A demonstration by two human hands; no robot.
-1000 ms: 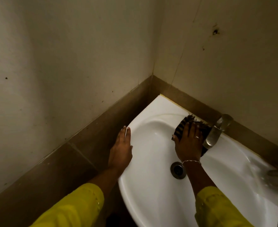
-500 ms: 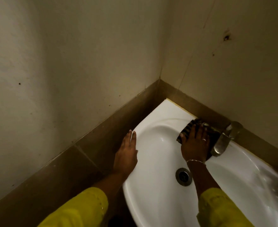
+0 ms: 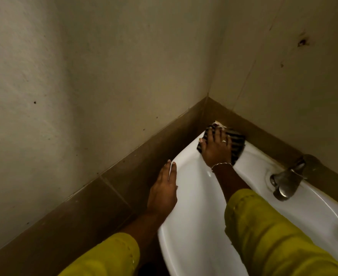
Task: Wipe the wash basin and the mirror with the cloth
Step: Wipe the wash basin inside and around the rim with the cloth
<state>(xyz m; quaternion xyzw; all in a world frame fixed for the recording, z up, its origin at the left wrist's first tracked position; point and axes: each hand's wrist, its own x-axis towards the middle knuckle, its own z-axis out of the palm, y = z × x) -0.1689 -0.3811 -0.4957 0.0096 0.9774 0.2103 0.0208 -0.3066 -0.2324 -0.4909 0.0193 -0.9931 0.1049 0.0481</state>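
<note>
A white wash basin [image 3: 194, 206] is set into the corner of two walls. My right hand [image 3: 215, 149] lies flat with spread fingers on a dark striped cloth [image 3: 236, 143], pressing it onto the basin's far corner ledge next to the brown tiles. My left hand [image 3: 164, 190] rests with straight fingers on the basin's left rim. The drain is hidden behind my right arm. No mirror is in view.
A metal tap [image 3: 285, 182] juts over the basin from its back ledge on the right. A band of brown tiles [image 3: 124, 166] runs along both walls right behind the basin, with pale plaster walls [image 3: 104, 66] above.
My right hand has slid the cloth from beside the tap leftward and up onto the basin's far corner. The left hand stays on the rim. The view has shifted left.
</note>
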